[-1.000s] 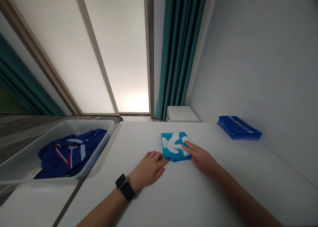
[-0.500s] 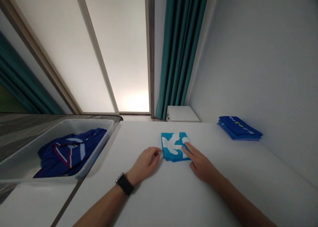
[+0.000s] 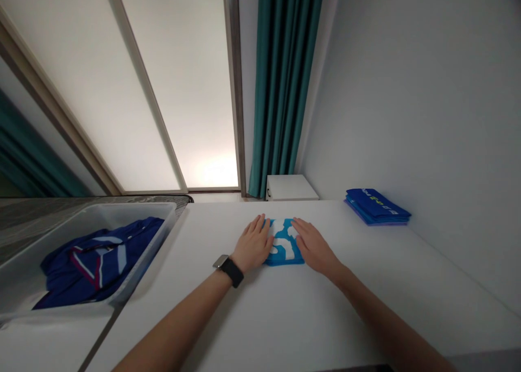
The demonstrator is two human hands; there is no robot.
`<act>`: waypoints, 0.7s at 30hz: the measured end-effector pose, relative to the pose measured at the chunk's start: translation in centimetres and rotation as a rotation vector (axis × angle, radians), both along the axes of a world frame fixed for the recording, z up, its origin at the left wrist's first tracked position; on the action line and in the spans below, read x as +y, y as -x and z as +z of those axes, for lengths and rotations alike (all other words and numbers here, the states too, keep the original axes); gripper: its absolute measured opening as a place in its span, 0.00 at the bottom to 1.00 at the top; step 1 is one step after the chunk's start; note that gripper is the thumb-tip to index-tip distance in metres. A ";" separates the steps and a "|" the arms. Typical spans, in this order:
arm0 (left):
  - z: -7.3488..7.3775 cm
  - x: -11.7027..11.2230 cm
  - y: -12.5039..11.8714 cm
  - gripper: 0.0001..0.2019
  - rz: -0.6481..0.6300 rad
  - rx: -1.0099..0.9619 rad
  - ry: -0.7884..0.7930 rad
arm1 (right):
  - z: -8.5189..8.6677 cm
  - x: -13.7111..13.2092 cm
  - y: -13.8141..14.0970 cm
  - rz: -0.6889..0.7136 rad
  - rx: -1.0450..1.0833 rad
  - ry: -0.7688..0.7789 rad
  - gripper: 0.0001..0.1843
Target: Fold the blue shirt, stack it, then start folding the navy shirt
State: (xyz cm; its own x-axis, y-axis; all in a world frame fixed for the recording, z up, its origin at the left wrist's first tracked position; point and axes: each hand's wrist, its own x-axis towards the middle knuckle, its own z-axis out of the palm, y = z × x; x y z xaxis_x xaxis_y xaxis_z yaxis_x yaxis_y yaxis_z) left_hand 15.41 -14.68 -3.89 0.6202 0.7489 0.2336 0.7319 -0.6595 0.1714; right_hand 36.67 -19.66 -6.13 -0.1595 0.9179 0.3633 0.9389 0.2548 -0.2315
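A folded blue and white cloth (image 3: pixel 284 256) lies on the white table (image 3: pixel 260 318), made into a small rectangle. Across its left edge rests my left hand (image 3: pixel 254 243), fingers stretched out flat; a dark watch band circles that wrist. My right hand (image 3: pixel 316 245) lies along the right edge, its fingers extended and the fingertips on the upper right corner. Both palms face down, and neither hand grips the fabric. Parts of the cloth's two sides are hidden under the hands.
At the left, a translucent plastic bin (image 3: pixel 140 277) holds dark blue garments (image 3: pixel 109 252) with white and red stripes. A stack of folded blue cloths (image 3: pixel 376 206) sits at the back right near the wall (image 3: pixel 427 106). Beyond the table's far edge stands a white cabinet (image 3: pixel 291 186).
My left hand has moved from beside the cloth onto its left edge, its curled fingers now flat. My right hand has shifted up along the right edge. The view has turned slightly right.
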 end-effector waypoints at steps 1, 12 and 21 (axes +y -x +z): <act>0.0 0.2 -0.6 0.25 0.017 0.021 -0.001 | 0.2 0.6 0.5 -0.026 -0.043 0.020 0.27; -1.3 -0.1 -1.9 0.28 0.133 0.091 0.096 | -0.8 2.5 4.0 -0.158 -0.181 0.175 0.29; -2.0 -0.3 -1.7 0.28 0.130 0.068 0.031 | -1.9 1.9 4.1 -0.166 -0.191 0.106 0.29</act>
State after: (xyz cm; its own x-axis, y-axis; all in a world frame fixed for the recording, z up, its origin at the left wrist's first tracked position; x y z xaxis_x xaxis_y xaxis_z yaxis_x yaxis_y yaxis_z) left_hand 17.07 -14.94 -5.90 0.5310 0.8302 0.1700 0.8214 -0.5535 0.1375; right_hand 32.53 -17.75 -8.07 -0.0597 0.9685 0.2420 0.9950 0.0771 -0.0633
